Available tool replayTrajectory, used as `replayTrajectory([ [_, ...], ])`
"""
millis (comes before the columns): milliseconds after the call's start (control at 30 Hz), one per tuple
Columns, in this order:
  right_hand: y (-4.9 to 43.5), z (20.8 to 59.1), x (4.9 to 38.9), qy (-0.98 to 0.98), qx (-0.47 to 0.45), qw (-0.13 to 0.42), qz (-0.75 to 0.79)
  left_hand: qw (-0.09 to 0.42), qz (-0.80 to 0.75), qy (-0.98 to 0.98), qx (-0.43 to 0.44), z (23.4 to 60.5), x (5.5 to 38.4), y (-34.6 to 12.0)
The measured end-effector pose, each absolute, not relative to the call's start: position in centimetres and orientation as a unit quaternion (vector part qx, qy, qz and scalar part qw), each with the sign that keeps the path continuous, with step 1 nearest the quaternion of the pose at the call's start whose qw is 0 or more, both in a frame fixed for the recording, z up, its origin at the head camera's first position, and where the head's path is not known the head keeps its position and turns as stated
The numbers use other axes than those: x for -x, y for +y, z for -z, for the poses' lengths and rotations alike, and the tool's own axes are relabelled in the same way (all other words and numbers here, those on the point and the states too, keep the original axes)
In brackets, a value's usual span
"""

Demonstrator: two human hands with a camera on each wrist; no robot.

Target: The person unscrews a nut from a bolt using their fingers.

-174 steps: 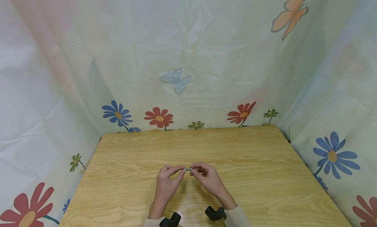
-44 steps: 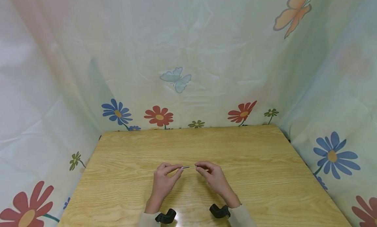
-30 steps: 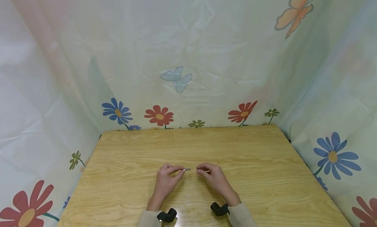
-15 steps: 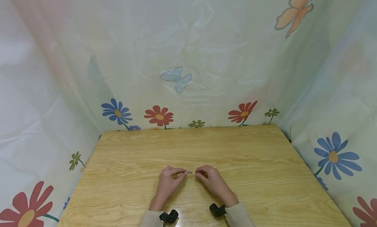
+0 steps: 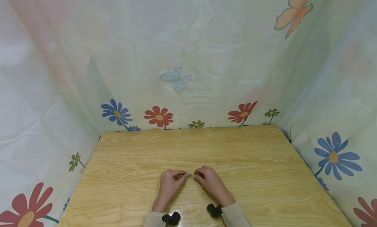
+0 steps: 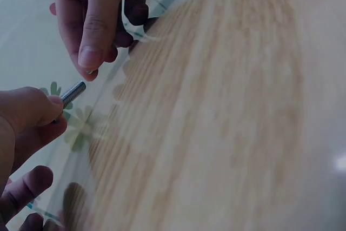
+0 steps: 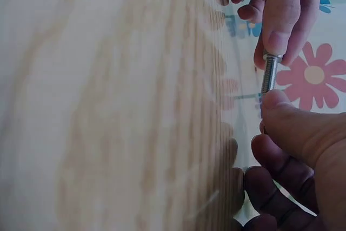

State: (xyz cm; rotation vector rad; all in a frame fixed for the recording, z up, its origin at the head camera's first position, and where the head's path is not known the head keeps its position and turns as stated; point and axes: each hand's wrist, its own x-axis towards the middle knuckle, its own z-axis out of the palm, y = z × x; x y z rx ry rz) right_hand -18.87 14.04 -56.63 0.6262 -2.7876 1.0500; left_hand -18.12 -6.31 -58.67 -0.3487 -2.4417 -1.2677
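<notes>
My left hand [image 5: 170, 185] pinches a threaded metal bolt [image 6: 73, 93] between thumb and forefinger, its threaded end pointing at the other hand. The bolt's wider head shows at the left fingertips in the right wrist view. Facing it, my right hand [image 5: 212, 184] has thumb and forefinger pressed together on a tiny metal piece, apparently a nut [image 6: 90, 72], almost wholly covered by the fingertips. In the left wrist view a narrow gap separates the bolt's tip from the right fingertips. Both hands are held above the table, near its front.
The wooden table [image 5: 235, 155] extends behind and to both sides of the hands. Flower-printed curtains [image 5: 212, 99] enclose it at the back and sides. A black wrist device [image 5: 171, 218] sits on the left wrist, another [image 5: 214, 210] on the right.
The bolt bridged both hands in the oldest frame; later the hands were apart. Over the last second they have drawn closer together and slightly nearer the front edge, grips unchanged.
</notes>
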Motion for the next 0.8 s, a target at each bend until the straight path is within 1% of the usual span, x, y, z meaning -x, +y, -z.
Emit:
replayTrajectory([
  [200,13.64,56.44,18.95,-0.928,-0.189,0.038,-0.318,0.181,0.431,-0.876,0.117,58.92,18.12,-6.19],
  [333,13.46,56.46,18.97,-0.93,-0.187,0.043,-0.313,0.183,0.407,-0.887,0.121,58.94,18.31,-6.16],
  [567,13.24,56.78,19.02,-0.93,-0.182,0.038,-0.317,0.164,0.399,-0.895,0.11,58.87,18.45,-6.09],
  [800,13.24,56.6,18.92,-0.926,-0.185,0.046,-0.325,0.179,0.379,-0.901,0.112,58.92,18.46,-5.93],
])
